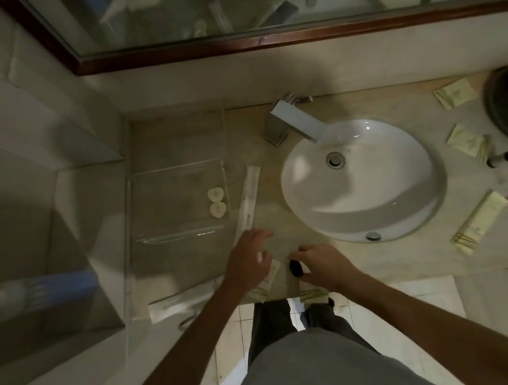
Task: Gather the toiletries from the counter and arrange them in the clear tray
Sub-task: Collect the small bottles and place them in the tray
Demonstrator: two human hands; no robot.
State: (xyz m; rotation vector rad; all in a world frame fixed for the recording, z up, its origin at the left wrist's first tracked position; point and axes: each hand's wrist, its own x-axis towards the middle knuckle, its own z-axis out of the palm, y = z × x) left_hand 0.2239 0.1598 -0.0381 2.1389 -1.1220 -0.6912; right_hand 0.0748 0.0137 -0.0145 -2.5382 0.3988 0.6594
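Left of the sink [365, 182] we see the clear tray [178, 235] holding two round soaps [216, 202]. Nearer us than the sink, our left hand [249, 259] lies relaxed over a pale sachet [271, 276]. Beside it our right hand [322, 265] pinches a small dark object [295, 268].

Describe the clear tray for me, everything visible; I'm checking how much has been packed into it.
The clear tray is a transparent, rectangular, acrylic-looking box with low walls, sitting flat on the beige counter left of the sink. The counter shows through its base. Two small pale heart-shaped items lie inside near its right wall; nothing else is visible in it. A long white wrapped packet lies just outside its right edge. Neither hand touches it.
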